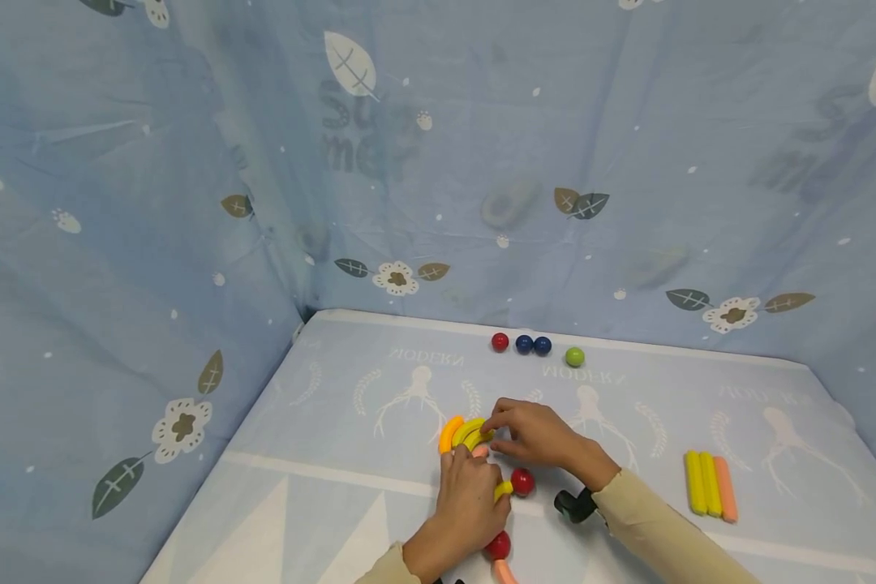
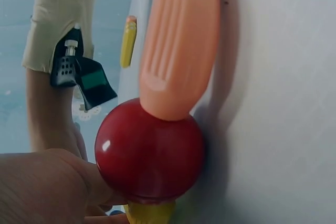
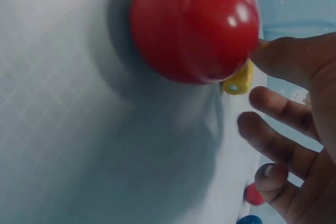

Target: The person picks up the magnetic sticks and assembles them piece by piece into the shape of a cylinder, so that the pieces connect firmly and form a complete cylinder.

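Where the left hand (image 1: 465, 501) is: at the near side of the curved yellow sticks (image 1: 465, 428), can't tell if it's pinching anything
Right hand (image 1: 538, 434): fingers spread, at those sticks' right end
Red ball (image 1: 522, 482): just below it, nearer side
Blue balls (image 1: 524, 345): far side, together

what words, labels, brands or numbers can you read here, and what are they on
"SU mer": faded, over two lines, on the back cloth; some letters may be lost.
"S", "m": right part of the same cloth; the rest is too faint to read.
"MODERN": upside down, three times on the tablecloth, the rightmost very faint.
No text can be read on the salmon-coloured piece or red ball in the left wrist view.
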The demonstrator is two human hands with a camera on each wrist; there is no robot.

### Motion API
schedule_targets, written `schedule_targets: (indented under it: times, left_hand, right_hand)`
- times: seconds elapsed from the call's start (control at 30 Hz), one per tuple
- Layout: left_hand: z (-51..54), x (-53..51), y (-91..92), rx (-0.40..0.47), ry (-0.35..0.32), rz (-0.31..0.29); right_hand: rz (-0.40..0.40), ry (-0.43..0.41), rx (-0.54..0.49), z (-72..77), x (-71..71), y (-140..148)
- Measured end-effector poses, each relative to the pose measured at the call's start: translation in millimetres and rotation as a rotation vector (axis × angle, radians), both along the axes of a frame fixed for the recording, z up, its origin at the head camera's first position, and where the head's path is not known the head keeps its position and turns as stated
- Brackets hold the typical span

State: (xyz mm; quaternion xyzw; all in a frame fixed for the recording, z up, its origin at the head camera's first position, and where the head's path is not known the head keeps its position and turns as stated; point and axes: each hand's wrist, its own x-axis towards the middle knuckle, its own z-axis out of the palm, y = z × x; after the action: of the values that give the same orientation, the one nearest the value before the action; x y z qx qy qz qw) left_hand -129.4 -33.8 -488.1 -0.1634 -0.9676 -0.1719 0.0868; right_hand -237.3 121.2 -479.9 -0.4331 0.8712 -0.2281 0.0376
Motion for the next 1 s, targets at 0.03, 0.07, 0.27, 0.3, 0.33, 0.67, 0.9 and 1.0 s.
schedule_targets:
  times: [0.03,0.07,0.27,0.3,0.33,0.67,0.9,1.0]
  left_hand:
    - [0.1,0.6,0.0,-0.001,0.001,0.000]
    - [0.0,1.0,0.0,-0.001,0.002,0.000]
    - [-0.1,2.9,-0.7,0.002,0.007,0.002]
    - [-0.6,3.0,-1.0,0.005,0.006,0.002]
    - [-1.2,3.0,-1.3,0.008,0.004,0.002]
    - [-1.9,3.0,-3.3,0.044,-0.027,0.005]
    - [-1.5,2.3,-3.9,0.037,-0.046,0.023]
    - [-1.0,2.4,-4.7,0.040,-0.066,0.032]
  right_hand:
    - [0.008,0.000,0.004,0.0,-0.2,-1.7]
    - [0.016,-0.003,0.007,0.0,-0.2,-3.4]
    - [0.061,-0.015,0.036,-1.2,0.6,-11.2]
    - [0.062,-0.011,0.042,-1.4,0.7,-11.9]
    - [0.060,-0.006,0.047,-1.6,0.9,-12.5]
    - [-0.012,-0.010,0.093,-5.8,3.4,-8.8]
    - [-0.101,-0.008,0.023,-12.5,8.5,7.1]
    - [-0.160,0.014,-0.031,-15.0,12.4,16.7]
